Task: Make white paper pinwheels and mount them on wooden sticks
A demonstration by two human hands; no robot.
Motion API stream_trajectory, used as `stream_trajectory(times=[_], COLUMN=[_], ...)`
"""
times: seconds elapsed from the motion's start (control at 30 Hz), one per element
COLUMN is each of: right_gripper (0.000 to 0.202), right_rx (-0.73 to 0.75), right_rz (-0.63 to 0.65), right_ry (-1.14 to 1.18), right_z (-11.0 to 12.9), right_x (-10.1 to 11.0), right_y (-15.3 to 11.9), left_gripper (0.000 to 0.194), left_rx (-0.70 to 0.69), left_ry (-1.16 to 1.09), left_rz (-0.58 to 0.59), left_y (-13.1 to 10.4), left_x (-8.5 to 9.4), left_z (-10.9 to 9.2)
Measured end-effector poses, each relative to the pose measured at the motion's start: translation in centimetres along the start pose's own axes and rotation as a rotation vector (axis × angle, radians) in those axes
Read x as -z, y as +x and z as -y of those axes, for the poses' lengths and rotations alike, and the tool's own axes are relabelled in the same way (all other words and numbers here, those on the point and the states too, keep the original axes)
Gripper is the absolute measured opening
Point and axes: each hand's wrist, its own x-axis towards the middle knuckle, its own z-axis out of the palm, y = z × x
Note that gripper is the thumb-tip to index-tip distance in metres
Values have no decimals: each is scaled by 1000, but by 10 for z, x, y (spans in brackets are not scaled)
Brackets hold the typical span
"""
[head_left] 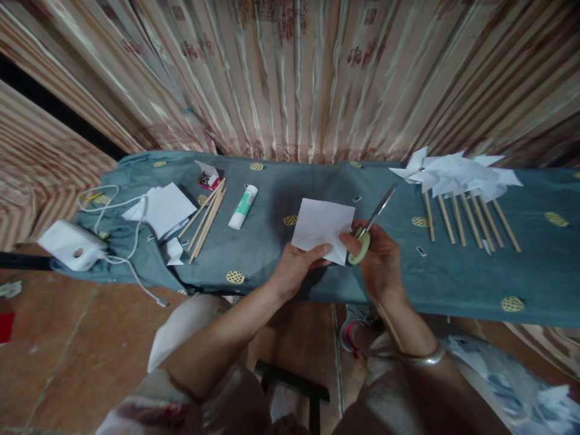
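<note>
My left hand (296,269) pinches the near edge of a white paper square (322,227) held over the blue-grey cloth-covered table (281,254). My right hand (379,261) grips scissors (372,225) by their yellow-green handle, the blades pointing away to the upper right, just beside the paper's right edge. The blades look nearly closed and do not touch the paper.
Several finished white paper pinwheels on wooden sticks (457,193) lie at the right. A glue stick (243,206), loose wooden sticks (206,220), a small red box (208,179), white paper sheets (163,208) and a white charger with cable (72,244) lie at the left. A curtain hangs behind.
</note>
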Motion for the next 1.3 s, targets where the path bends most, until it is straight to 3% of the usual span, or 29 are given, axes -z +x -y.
stream_trajectory(times=[0.13,0.47,0.63,0.93,1.3], right_gripper=[39,41,45,39,35], right_rx=[-4,-44,-98,-341,-306], right_rz=[46,103,263,609,593], right_ry=[-34,-86,-222,-181,-177], right_z=[-3,-5,-1,-12,-8], right_x=[-3,-3,1,-3,-8], right_y=[-2,-9,-20,-45,-45], left_gripper=[37,33,25,30,28], left_rx=[-29,-91,-186,-255,-256], left_ry=[-15,14,31,26,40], left_rz=[-90,-80,-141,-236,-220], left_y=[3,8,17,23,22], left_x=[0,6,13,18,17], left_z=[-1,-7,-18,-36,-32])
